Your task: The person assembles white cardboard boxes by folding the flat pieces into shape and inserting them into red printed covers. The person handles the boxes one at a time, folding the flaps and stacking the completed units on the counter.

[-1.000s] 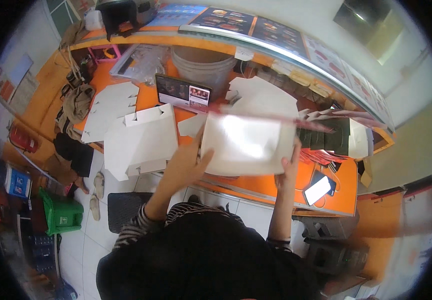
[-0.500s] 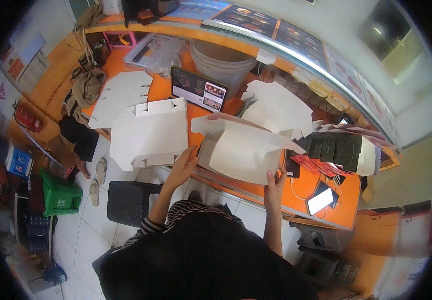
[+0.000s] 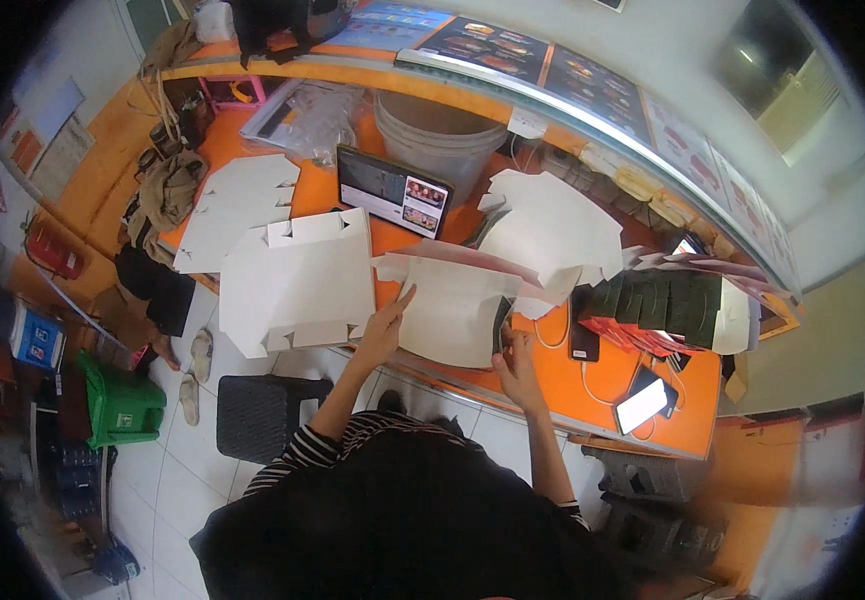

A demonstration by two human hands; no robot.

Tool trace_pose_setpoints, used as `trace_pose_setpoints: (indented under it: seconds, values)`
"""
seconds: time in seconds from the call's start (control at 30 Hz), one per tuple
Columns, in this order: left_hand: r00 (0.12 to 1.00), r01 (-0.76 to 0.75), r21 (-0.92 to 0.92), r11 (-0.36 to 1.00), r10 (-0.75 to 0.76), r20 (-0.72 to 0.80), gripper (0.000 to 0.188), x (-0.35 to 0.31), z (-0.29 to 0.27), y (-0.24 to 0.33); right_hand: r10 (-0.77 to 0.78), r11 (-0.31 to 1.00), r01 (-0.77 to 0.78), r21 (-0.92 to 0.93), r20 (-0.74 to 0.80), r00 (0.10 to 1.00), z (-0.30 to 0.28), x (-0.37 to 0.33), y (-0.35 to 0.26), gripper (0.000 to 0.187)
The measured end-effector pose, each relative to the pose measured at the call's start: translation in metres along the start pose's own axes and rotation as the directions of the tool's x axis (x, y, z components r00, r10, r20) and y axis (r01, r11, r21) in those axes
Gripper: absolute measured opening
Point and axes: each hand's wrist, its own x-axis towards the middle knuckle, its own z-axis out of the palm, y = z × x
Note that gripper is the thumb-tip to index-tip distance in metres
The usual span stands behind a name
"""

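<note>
A partly folded cardboard box, pale inside with a dark right flap, is in front of me at the near edge of the orange table. My left hand holds its left side, with the fingers along the edge. At the right, my right hand grips the raised side flap near the front corner. The box's back panel stands tilted up, showing a pinkish edge. Flat box blanks lie to the left of it, and another open blank lies behind it to the right.
Folded dark-and-red boxes stand in a row at the right, near phones with cables. A tablet stands before a grey bucket. A black stool is on the floor, left, with a green bin beyond.
My right hand has moved left and inward with the right flap, which now stands up, and the box looks narrower. My left hand has moved slightly right onto the box's left side.
</note>
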Motion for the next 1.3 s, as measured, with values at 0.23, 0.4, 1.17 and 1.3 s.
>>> trace_pose_setpoints:
  seconds: [0.23,0.4,1.17,1.3]
  values:
    - [0.979,0.135,0.306,0.943,-0.079,-0.187,0.042,0.002,-0.003,0.018,-0.015,0.973,0.076,-0.22,0.267,0.964,-0.02,0.006,-0.013,0.061]
    - [0.974,0.096,0.306,0.947,-0.025,-0.227,0.015,0.008,-0.008,0.009,-0.013,0.928,0.101,-0.359,0.238,0.971,-0.019,0.007,-0.033,0.048]
    - [0.98,0.103,0.395,0.913,-0.026,-0.195,0.041,0.007,0.003,-0.011,0.273,0.893,-0.335,-0.3,-0.229,0.934,-0.003,0.073,-0.03,0.045]
    - [0.987,0.082,0.406,0.91,-0.019,-0.159,0.047,0.014,0.001,-0.013,0.117,0.946,-0.194,-0.259,-0.284,0.952,0.001,0.075,-0.006,0.037]
